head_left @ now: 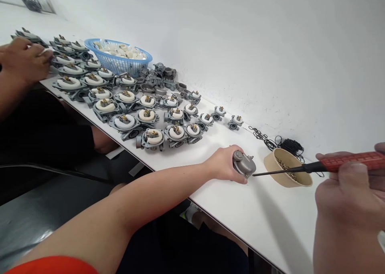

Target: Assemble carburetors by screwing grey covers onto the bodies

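My left hand (225, 164) is wrapped around a grey metal carburetor (247, 166) on the white table, its rounded bowl cover facing right. In my right hand (351, 198) is a screwdriver (349, 162) with a red and black handle. Its thin dark shaft points left, and the tip is close beside the lower edge of the carburetor; whether they touch I cannot tell. Behind the shaft stands a beige bowl (272, 166) of small brass-coloured screws. Left of my hand, several open carburetors (153, 137) with white floats stand in rows.
A blue basket (104, 59) of white floats stands near the wall. Grey metal bowl covers (156, 79) are piled beside it. Black rubber rings (288, 146) lie behind the bowl. Another person's hand (28, 61) is among carburetors at far left. The table's front edge (168, 182) runs diagonally.
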Demonstrator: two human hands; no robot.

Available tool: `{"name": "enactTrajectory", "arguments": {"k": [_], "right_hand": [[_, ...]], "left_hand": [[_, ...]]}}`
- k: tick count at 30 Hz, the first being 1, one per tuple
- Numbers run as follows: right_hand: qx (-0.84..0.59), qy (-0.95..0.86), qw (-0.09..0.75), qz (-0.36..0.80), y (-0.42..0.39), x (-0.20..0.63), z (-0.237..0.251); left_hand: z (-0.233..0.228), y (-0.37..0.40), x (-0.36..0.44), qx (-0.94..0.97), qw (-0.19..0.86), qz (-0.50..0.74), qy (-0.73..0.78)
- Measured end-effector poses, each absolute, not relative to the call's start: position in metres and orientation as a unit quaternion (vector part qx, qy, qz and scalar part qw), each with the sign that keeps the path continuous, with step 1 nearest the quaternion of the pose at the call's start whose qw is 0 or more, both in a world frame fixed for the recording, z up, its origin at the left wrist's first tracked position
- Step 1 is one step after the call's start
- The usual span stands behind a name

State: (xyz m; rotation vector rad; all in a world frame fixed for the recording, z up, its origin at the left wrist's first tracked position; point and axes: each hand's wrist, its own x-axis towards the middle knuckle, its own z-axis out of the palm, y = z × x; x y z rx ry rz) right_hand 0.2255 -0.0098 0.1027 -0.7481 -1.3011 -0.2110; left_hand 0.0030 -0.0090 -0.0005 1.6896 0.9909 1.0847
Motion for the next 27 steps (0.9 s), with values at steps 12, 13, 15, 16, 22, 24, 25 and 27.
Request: {"name": "enactTrajectory", "arguments": {"k": [12, 13, 15, 16, 22, 24, 25, 27], "right_hand": [[-0.252, -0.633, 0.724, -0.111, -0.006, 0.210, 0.101], [-0.248, -0.632, 0.726, -0.112, -0.007, 0.209, 0.102], [-0.249, -0.631, 0.726, -0.109, -0.010, 0.205, 0.103], [-0.253, -0.633, 0.724, -0.106, -0.013, 0.203, 0.104], [-0.279, -0.653, 0.696, -0.105, -0.022, 0.198, 0.104], [-0.291, -0.646, 0.697, -0.105, -0.023, 0.198, 0.102], [-0.299, -0.640, 0.701, -0.105, -0.024, 0.198, 0.102], [-0.318, -0.636, 0.696, -0.102, -0.026, 0.197, 0.101]], "left_hand": [[-0.001, -0.009, 0.003, 0.678, 0.444, 0.424, 0.405], [-0.001, -0.009, 0.003, 0.678, 0.443, 0.424, 0.404], [-0.001, -0.009, 0.003, 0.678, 0.442, 0.426, 0.404], [-0.001, -0.009, 0.003, 0.678, 0.442, 0.426, 0.404], [0.001, -0.010, 0.002, 0.681, 0.437, 0.426, 0.405], [0.002, -0.010, 0.002, 0.681, 0.438, 0.421, 0.409], [0.002, -0.011, 0.001, 0.681, 0.439, 0.418, 0.410], [0.004, -0.011, 0.000, 0.684, 0.442, 0.411, 0.411]]}}
